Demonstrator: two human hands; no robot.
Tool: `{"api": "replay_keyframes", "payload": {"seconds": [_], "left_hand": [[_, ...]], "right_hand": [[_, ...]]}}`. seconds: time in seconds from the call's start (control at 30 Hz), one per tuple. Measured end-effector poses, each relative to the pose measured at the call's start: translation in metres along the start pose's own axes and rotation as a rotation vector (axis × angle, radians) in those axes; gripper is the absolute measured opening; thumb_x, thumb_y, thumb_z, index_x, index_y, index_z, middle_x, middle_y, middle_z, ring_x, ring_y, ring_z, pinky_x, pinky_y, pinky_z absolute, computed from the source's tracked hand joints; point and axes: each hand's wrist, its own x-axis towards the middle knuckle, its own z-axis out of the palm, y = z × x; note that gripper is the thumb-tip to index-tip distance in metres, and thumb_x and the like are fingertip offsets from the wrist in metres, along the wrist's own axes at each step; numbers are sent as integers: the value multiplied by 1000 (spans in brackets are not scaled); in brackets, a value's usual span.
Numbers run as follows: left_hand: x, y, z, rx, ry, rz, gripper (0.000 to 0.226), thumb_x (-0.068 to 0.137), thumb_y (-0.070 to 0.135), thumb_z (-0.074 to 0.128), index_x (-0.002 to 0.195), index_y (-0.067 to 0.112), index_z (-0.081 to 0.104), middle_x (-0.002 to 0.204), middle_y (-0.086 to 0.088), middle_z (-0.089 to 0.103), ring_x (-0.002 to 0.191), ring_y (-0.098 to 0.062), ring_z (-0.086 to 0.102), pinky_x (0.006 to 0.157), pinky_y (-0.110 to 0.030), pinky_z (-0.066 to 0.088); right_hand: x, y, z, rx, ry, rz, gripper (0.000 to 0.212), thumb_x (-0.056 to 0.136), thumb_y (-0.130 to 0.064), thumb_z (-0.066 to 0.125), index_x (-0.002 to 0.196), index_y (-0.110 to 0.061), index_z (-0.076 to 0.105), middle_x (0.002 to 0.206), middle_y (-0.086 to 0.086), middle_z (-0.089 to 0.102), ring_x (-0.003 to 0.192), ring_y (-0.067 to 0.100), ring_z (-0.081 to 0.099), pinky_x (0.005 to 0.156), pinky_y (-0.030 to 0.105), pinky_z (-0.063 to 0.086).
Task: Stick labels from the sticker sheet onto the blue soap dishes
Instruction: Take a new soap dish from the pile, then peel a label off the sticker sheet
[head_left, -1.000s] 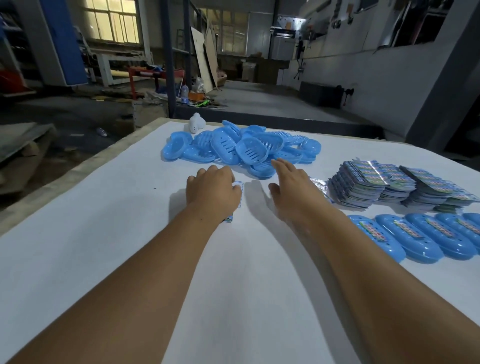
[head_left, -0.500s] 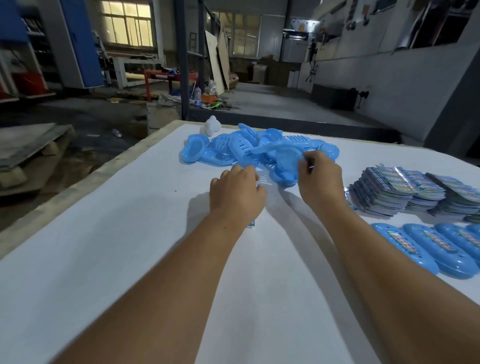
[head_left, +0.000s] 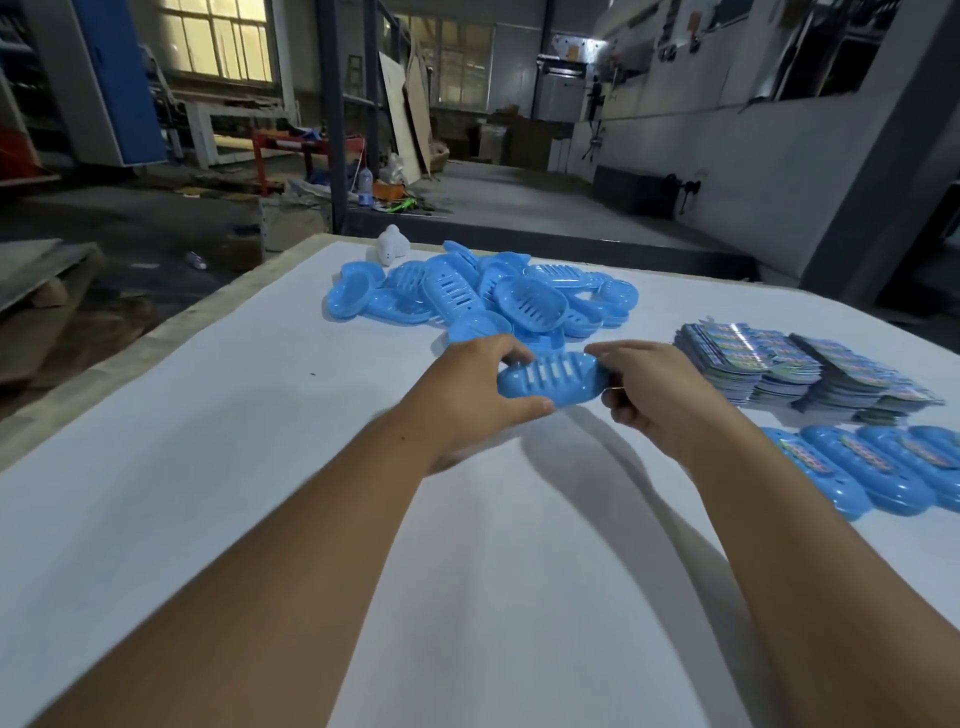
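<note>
Hands meet above the white worktop (head_left: 260, 467), both gripping one blue soap dish (head_left: 553, 382) with its slotted face up. The left hand (head_left: 467, 395) curls round its left end, thumb below; the right hand (head_left: 654, 395) pinches its right end. Just beyond lies a heap of blue dishes (head_left: 483, 299). Stacked sticker sheets (head_left: 795, 369) sit at right, near a row of labelled dishes (head_left: 878, 467). Something thin, possibly a label, shows at the right fingers.
</note>
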Motion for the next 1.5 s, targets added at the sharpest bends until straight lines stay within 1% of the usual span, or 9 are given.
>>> {"api": "replay_keyframes", "payload": {"seconds": [0.1,0.2,0.47,0.6,0.8,0.97,1.07,1.2,1.5], "left_hand": [[0,-1,1,71,-61,-12,60,66,63,80,118,45,56,109,23,60,88,6,59,79,-24,53],[-2,0,1,152,-186,-8,67,63,66,76,122,47,51,112,21,59,98,0,60,87,-29,52],[-1,-7,-31,522,167,-292,36,92,49,60,113,20,62,104,-1,68,89,-19,62,73,-34,50],[-8,-9,-38,517,25,-433,62,69,68,76,105,21,58,98,2,66,89,-19,63,70,-31,50],[-5,-7,-41,321,18,-495,73,65,46,90,121,17,53,109,0,63,97,-20,62,74,-32,49],[1,-11,-40,-98,94,-501,32,78,18,79,107,10,68,102,-12,73,89,-31,73,79,-47,61],[6,-2,-39,-338,85,-470,21,80,23,79,98,14,73,85,-3,78,71,-19,76,67,-36,62],[5,15,-27,-538,-7,-328,13,81,21,82,91,19,74,78,7,78,69,-9,75,52,-20,56],[7,12,-25,-400,-2,-317,16,88,26,68,78,18,77,73,8,76,58,2,61,59,-12,48]], "right_hand": [[-1,8,-4,-492,10,-170,26,94,-29,63,116,-17,69,101,1,64,79,19,62,68,29,50],[-5,15,2,-801,-81,-287,37,91,-43,67,126,-33,65,119,-7,62,110,13,60,89,29,44],[-5,16,4,-840,-84,-280,32,90,-43,64,117,-27,70,112,-6,65,103,17,62,90,33,50],[-6,15,6,-838,-71,-288,37,92,-42,63,125,-27,67,112,-6,63,105,17,60,85,31,46],[-7,15,6,-825,-62,-278,37,91,-44,64,125,-28,66,115,-6,61,107,17,59,83,30,42],[-9,13,7,-796,-29,-316,33,92,-41,65,122,-27,67,115,-9,63,107,14,59,90,32,47],[-13,8,10,-607,15,-393,28,92,-40,66,117,-27,69,107,-14,69,97,9,65,89,33,53],[-21,1,17,-193,-140,-377,25,92,-32,73,114,-24,68,87,-14,78,80,-1,72,63,14,51],[-16,-2,12,-65,-102,-323,12,95,-14,69,107,-17,68,73,-17,76,60,-5,68,48,9,45]]}}
